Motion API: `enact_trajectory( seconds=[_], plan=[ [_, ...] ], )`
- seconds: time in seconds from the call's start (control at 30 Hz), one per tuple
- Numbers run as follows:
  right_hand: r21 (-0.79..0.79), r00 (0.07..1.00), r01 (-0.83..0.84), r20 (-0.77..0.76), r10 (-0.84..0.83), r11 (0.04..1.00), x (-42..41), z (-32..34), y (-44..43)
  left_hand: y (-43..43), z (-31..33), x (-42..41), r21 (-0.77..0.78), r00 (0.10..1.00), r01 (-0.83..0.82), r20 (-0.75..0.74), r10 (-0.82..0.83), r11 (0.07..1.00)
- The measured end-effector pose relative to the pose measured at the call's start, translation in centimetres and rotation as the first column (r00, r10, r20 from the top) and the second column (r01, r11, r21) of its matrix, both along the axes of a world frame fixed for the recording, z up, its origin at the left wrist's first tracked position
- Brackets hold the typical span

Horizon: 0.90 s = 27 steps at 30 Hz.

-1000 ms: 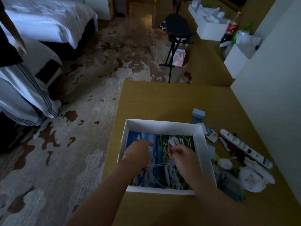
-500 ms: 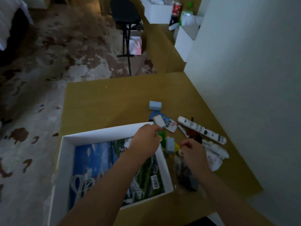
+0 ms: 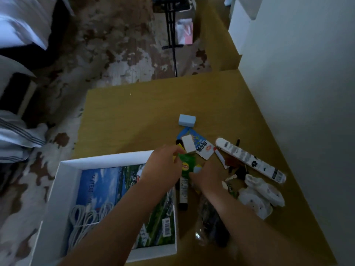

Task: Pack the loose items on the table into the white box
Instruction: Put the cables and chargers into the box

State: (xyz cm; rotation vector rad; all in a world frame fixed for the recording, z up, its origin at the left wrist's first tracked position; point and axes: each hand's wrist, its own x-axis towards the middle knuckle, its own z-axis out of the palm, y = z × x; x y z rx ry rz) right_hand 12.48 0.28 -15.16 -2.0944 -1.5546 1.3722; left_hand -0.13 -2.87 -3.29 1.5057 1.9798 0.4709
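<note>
- Picking step: left hand (image 3: 163, 166) pinches a small white block (image 3: 188, 144); right hand (image 3: 206, 178) curls around a green packet (image 3: 187, 163) beside the white box (image 3: 63, 181).
- Next: carry both into the box.

Single head-worn wide-angle view, looked forward and steeply down from above the wooden table (image 3: 134, 116). Close on both forearms and the white box (image 3: 63, 181) at bottom left; patterned carpet (image 3: 115, 54) filled the top, pale wall (image 3: 307, 73) the right. No second view.
</note>
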Motion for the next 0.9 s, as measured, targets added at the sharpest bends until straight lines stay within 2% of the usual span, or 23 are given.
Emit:
enact_trajectory(
  seconds=[0.1, 0.17, 0.27, 0.33, 0.43, 0.57, 0.63, 0.77, 0.83, 0.9],
  plan=[
    [-0.042, 0.985, 0.108, -0.134, -0.112, 0.993, 1.0, -0.2, 1.3, 1.9, 0.1, 1.1, -0.028, 1.000, -0.029, -0.009, 0.029, 0.999],
    [-0.156, 0.945, 0.184, -0.242, -0.218, 0.970, 2.2, 0.6, 2.3, 3.8, -0.3, 2.1, -0.055, 0.998, 0.006, -0.069, -0.010, 0.998],
    [-0.447, 0.785, 0.295, -0.391, -0.481, 0.844, 4.7, 2.0, 3.6, 6.8, -1.6, 3.8, -0.122, 0.984, 0.047, -0.165, -0.067, 0.991],
    [-0.546, 0.694, 0.329, -0.414, -0.590, 0.771, 6.6, 2.4, 4.1, 8.8, -3.1, 4.8, -0.212, 0.952, 0.090, -0.270, -0.147, 0.973],
    [-0.581, 0.599, 0.381, -0.437, -0.671, 0.719, 9.0, 2.6, 4.6, 10.8, -5.7, 5.8, -0.320, 0.899, 0.067, -0.392, -0.196, 0.945],
    [-0.562, 0.519, 0.334, -0.560, -0.646, 0.756, 11.4, 3.1, 4.5, 12.2, -8.7, 6.2, -0.404, 0.850, -0.002, -0.483, -0.211, 0.915],
    [-0.542, 0.529, 0.355, -0.556, -0.641, 0.762, 12.2, 3.0, 4.4, 12.4, -9.9, 6.0, -0.387, 0.866, -0.045, -0.475, -0.157, 0.921],
    [-0.523, 0.528, 0.371, -0.561, -0.637, 0.768, 12.3, 2.4, 4.1, 11.5, -11.7, 5.2, -0.187, 0.948, -0.145, -0.309, 0.082, 0.972],
    [-0.505, 0.535, 0.366, -0.573, -0.620, 0.782, 11.8, 2.2, 4.2, 11.4, -11.8, 4.8, -0.180, 0.958, -0.209, -0.236, 0.164, 0.961],
    [-0.464, 0.589, 0.338, -0.575, -0.568, 0.819, 11.0, 2.3, 4.7, 11.7, -11.0, 4.7, -0.188, 0.962, -0.242, -0.172, 0.211, 0.952]
  ],
)
